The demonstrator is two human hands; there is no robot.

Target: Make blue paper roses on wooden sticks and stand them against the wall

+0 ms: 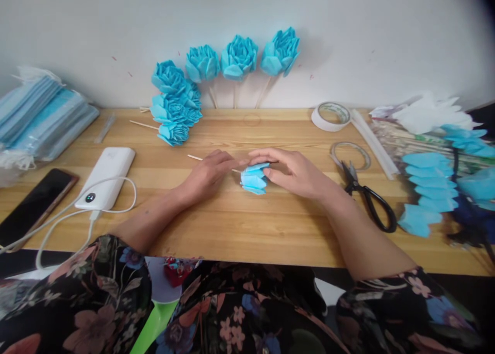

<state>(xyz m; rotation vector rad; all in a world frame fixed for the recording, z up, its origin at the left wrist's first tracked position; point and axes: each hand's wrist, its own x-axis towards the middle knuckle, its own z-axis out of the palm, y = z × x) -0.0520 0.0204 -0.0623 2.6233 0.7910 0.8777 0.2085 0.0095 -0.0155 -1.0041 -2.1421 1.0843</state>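
A small blue paper flower [253,179] on a thin wooden stick [194,157] lies sideways just above the tabletop, between my two hands. My left hand [211,174] is closed around the stick, whose bare end pokes out to the left. Curved over the flower's right side, my right hand [292,171] pinches its outer petals between thumb and fingers. The far fingers partly cover the petals.
Finished blue flowers [240,57] lean on the wall, with several more piled at [left] a flower heap [174,104]. Rightward lie tape [328,118], black scissors [365,191] and loose blue petals [431,181]. A power bank [110,176], phone [36,204] and packed masks [42,117] lie left.
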